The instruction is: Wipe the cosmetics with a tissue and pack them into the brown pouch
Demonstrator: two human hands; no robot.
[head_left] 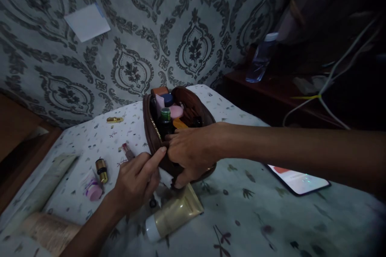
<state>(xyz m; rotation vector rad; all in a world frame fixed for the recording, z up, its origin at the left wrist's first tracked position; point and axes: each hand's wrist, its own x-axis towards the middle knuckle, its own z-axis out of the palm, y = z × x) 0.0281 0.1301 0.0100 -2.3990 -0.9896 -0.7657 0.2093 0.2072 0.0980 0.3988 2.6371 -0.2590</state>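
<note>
A brown zippered cosmetic bag (150, 128) stands unzipped on the bed. Inside it are a green-capped dark bottle (165, 115), a round pink item (176, 111), a dark blue lid (167, 99) and something orange (179, 123). My right hand (193, 150) reaches over the front rim, its fingertips hidden in the bag and its thumb low by the rim. My left hand (137, 180) has its index finger stretched to the rim and its other fingers curled; what they may hold is hidden. A slim lip gloss tube (128, 151) shows just behind it.
On the patterned sheet lie a gold-coloured squeeze tube (177, 213), a black-and-gold lipstick (101, 170), a pink-capped tube (92, 186), a small gold tube (115, 119) and a phone (301, 180). A water bottle (261, 58) stands on the dark red surface (241, 88) at right, near white cables (327, 84).
</note>
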